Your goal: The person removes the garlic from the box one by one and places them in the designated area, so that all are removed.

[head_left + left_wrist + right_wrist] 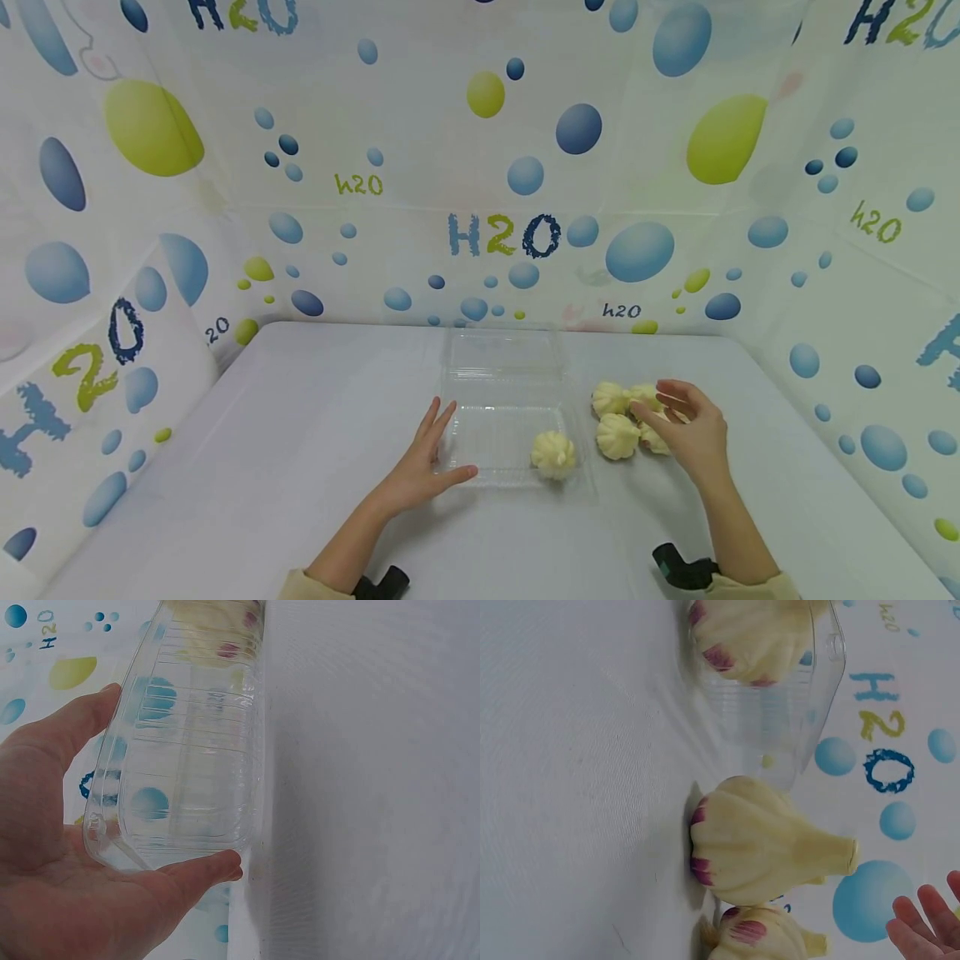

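An open clear plastic clamshell box [495, 446] lies on the table with one garlic bulb [553, 455] inside, in its right part. My left hand [423, 471] spans the box's left end with fingers and thumb spread, seemingly touching it; in the left wrist view the hand [82, 847] frames the box's end wall [180, 787]. To the right of the box several garlic bulbs [618, 437] sit in a cluster. Over that cluster is my right hand [693, 429], fingers loosely bent, partly hiding the bulbs. In the right wrist view its fingertips [934, 919] appear beyond a garlic bulb [757, 840], with no bulb visible in them.
The box's raised lid [502, 354] extends toward the back of the white table [322, 400]. Behind and at both sides hangs a white sheet [420, 108] printed with blue and green drops.
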`<state>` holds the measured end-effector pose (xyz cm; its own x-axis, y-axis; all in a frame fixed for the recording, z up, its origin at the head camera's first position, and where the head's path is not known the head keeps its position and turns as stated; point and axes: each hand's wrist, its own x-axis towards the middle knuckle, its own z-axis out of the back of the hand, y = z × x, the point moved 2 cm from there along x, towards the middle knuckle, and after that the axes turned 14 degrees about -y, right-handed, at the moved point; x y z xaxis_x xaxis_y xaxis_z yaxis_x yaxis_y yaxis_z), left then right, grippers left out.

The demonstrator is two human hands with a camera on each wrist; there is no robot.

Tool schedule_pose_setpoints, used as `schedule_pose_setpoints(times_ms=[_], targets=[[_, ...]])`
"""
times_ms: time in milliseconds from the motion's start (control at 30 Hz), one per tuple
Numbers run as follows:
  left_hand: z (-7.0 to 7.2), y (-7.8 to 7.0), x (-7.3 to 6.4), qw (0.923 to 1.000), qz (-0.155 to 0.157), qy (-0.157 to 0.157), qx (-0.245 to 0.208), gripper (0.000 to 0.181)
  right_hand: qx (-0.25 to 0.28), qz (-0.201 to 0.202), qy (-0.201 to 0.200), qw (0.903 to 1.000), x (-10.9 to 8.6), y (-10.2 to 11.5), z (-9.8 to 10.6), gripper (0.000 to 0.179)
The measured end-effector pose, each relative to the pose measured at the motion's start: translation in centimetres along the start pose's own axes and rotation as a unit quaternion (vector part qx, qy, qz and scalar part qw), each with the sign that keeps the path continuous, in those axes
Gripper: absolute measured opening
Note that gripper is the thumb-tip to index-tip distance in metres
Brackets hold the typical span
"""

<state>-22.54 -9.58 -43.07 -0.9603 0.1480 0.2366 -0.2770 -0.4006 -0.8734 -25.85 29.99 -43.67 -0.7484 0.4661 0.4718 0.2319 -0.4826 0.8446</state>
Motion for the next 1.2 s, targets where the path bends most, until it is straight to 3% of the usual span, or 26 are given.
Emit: schedule_pose_setpoints(times_ms=[133, 167, 267, 367, 533, 867, 1200], targets=[[0.0, 0.0, 0.0, 1.0, 0.0, 0.001, -0.003, 0.091, 0.031, -0.017, 0.015, 0.9993, -1.8, 5.5, 0.0, 0.051], [0.0, 0.0, 0.0, 1.0, 0.0, 0.001, -0.003, 0.091, 0.019, -0.021, 0.016, 0.9995, -2.4, 6.9, -0.1, 0.053], [0.0, 0.0, 0.0, 1.0, 0.001, 0.001, -0.003, 0.09, 0.022, -0.024, 0.027, 0.9991, -3.0, 8.4, -0.6, 0.052], [0.0, 0.0, 0.0, 1.0, -0.001, 0.0, -0.001, 0.09, -0.006, -0.033, 0.046, 0.9984, -3.4, 9.0, -1.2, 0.055], [0.0, 0.0, 0.0, 1.0, -0.003, -0.001, 0.002, 0.09, 0.003, -0.052, 0.068, 0.9963, -3.9, 9.9, -1.7, 0.055], [0.0, 0.0, 0.1, 1.0, -0.004, -0.006, 0.002, 0.091, 0.033, -0.017, 0.077, 0.9964, -5.0, 10.6, -2.8, 0.052], [-0.1, 0.0, 0.1, 1.0, 0.0, -0.005, 0.002, 0.091, 0.035, -0.055, 0.128, 0.9896, -5.9, 11.3, -4.4, 0.054]])
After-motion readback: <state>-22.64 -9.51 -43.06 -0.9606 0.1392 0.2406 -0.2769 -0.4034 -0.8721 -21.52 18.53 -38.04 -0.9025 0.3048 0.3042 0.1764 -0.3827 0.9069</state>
